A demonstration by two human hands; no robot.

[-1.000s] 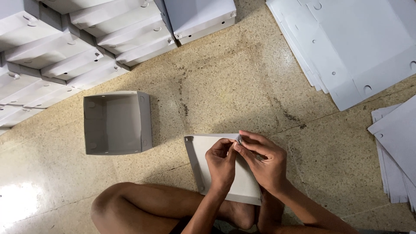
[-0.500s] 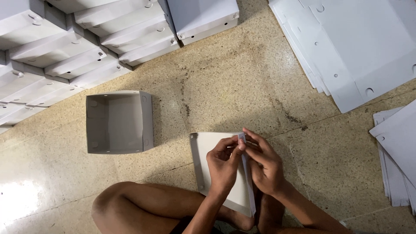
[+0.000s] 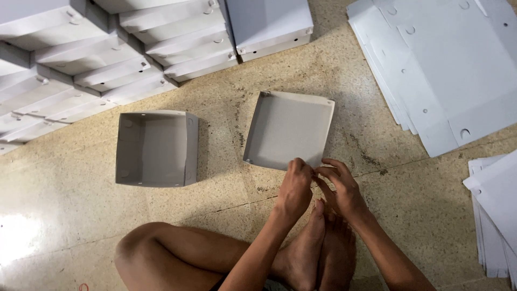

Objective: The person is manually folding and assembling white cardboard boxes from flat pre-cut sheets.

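**Two hands at the edge of a shallow box**

A person sits on the floor [image 3: 409, 215] with legs crossed and feet tucked in. A shallow grey tray [image 3: 288, 132] lies on the floor just in front of the feet, open side up. Both hands meet at its near edge. The left hand [image 3: 295, 188] has its fingers bent, and the tips pinch the near right corner of the tray. The right hand [image 3: 342, 188] is just beside it, fingers curled in toward the same spot, and the two hands touch. What the right fingertips hold is too small to tell.

To the left sits a deeper box [image 3: 156, 148], open and apart from the tray. Rows of folded boxes [image 3: 97, 59] are stacked at the top left. Flat white sheets [image 3: 458, 70] lie in piles on the right.
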